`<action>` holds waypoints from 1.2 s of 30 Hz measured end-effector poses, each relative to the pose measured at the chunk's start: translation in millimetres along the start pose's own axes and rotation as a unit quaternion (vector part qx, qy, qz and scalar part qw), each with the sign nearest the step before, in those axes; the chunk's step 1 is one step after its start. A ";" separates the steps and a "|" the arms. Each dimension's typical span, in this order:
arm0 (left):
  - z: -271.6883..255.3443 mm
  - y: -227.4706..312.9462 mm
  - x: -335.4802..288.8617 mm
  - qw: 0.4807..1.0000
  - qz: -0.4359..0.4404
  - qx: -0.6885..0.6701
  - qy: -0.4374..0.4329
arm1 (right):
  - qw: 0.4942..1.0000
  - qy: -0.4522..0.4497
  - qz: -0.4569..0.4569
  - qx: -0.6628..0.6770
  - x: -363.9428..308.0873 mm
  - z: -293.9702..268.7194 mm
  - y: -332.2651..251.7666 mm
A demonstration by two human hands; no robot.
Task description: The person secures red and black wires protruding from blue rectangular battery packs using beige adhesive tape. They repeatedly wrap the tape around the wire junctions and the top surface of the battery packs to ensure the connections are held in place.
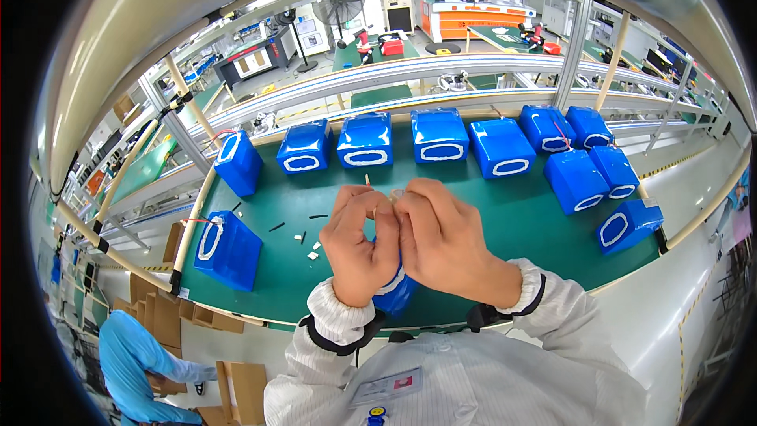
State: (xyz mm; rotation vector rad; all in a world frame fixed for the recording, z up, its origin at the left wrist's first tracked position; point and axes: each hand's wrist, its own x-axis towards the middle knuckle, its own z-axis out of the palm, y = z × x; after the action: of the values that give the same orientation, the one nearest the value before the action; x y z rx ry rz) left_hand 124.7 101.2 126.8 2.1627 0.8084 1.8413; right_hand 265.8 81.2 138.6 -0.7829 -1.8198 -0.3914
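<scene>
My left hand (360, 241) and my right hand (445, 241) meet over the near middle of the green table, fingers bent and thumbs pressed in. Both are closed in a pinch. A small pale piece (397, 192) shows between the fingertips, too small and covered to name. From my left fingers a thin tan tip (367, 179) sticks up. Beneath the hands sits a blue film-wrapped battery pack (398, 293), mostly hidden by them. Part of its white oval ring shows below my fingers.
Similar blue packs line the far edge, including one (440, 136) at the middle. Another pack (229, 251) with red wire stands at left, and several crowd the right. White and black scraps (313, 255) lie left of my hands. A metal rail (378, 75) runs behind the table (505, 268).
</scene>
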 end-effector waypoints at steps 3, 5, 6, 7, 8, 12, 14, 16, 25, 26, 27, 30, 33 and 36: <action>-2.0 -1.7 0.4 0.999 -0.034 -0.020 0.005 | 1.000 -0.001 0.008 0.003 -1.4 1.0 0.4; -1.7 0.9 0.2 0.997 -0.073 -0.019 0.006 | 1.000 -0.010 0.020 -0.002 -3.7 0.0 0.3; -1.7 0.5 -0.4 0.999 -0.049 0.003 0.001 | 1.000 -0.017 0.025 -0.008 -5.5 -0.6 -0.7; -1.0 -1.6 -1.4 0.999 -0.026 0.026 -0.004 | 0.999 -0.024 0.030 -0.014 -5.6 -1.0 -1.1; 0.6 -2.9 -3.4 0.999 -0.005 0.047 -0.010 | 0.999 -0.017 0.032 -0.013 -6.0 -2.5 -2.0; 8.9 -4.0 -4.4 0.998 0.004 0.056 0.010 | 0.999 0.000 0.041 -0.024 -7.1 -5.9 -2.9; 9.1 -7.9 -6.1 0.999 -0.041 0.023 0.007 | 0.998 -0.007 0.057 -0.039 -9.1 -8.4 -1.6; 1.4 -10.0 -3.2 0.995 -0.098 0.009 -0.008 | 0.995 -0.024 0.083 -0.054 -13.9 -15.8 2.4; -6.0 -4.3 -3.4 0.991 -0.064 0.025 -0.111 | 0.976 -0.052 0.175 -0.119 -69.7 -50.4 57.2; -5.8 -1.6 -3.5 0.991 -0.083 0.018 -0.107 | 0.973 -0.060 0.164 -0.152 -81.3 -49.9 65.6; -5.3 1.3 -3.6 0.989 -0.101 0.011 -0.103 | 0.968 -0.067 0.153 -0.185 -94.1 -48.5 73.8; -8.4 2.4 -5.5 0.988 -0.097 0.020 -0.119 | 0.952 -0.150 0.146 -0.225 -142.9 -36.6 101.0; -9.8 -4.4 -7.8 0.988 -0.046 0.058 -0.134 | 0.932 -0.257 0.134 -0.220 -172.1 -25.2 105.2; -7.9 -1.7 -10.1 0.989 -0.045 0.068 -0.127 | 0.885 -0.364 0.173 -0.234 -168.8 -22.9 96.7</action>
State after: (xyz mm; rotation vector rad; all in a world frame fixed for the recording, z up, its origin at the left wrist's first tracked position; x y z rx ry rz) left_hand 115.8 95.8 119.0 2.3383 0.9804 1.4686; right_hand 384.1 83.1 -17.5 -1.7471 -2.2302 -0.3224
